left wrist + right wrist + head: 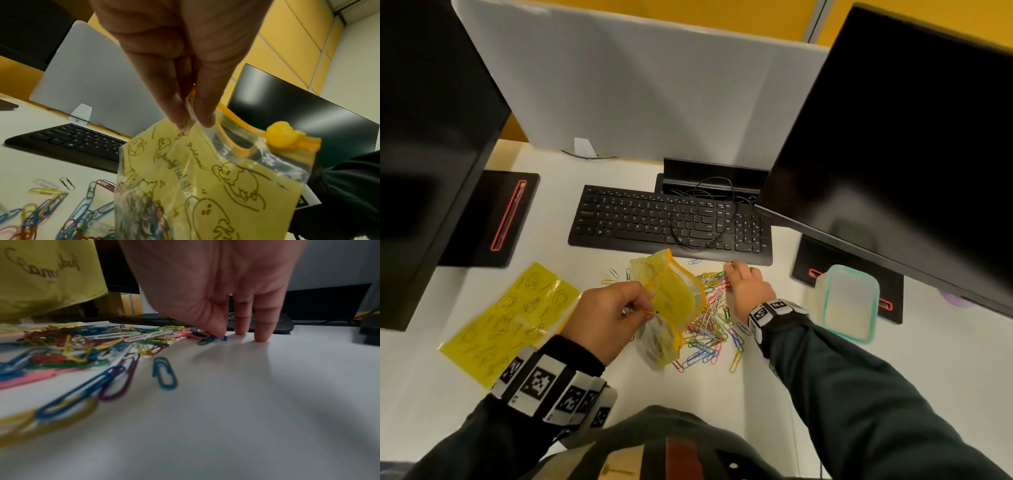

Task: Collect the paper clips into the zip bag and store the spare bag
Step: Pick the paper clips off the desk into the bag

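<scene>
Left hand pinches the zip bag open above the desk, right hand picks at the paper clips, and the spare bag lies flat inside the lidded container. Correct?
Not quite. In the head view the spare bag lies flat on the desk beside the left hand, far from the container. The rest holds: zip bag pinched, right hand at the paper clips.

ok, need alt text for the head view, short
A person's left hand holds an open yellow zip bag above a white desk while the right hand reaches into a pile of coloured paper clips before a black keyboard. A spare yellow bag lies flat at left.
</scene>
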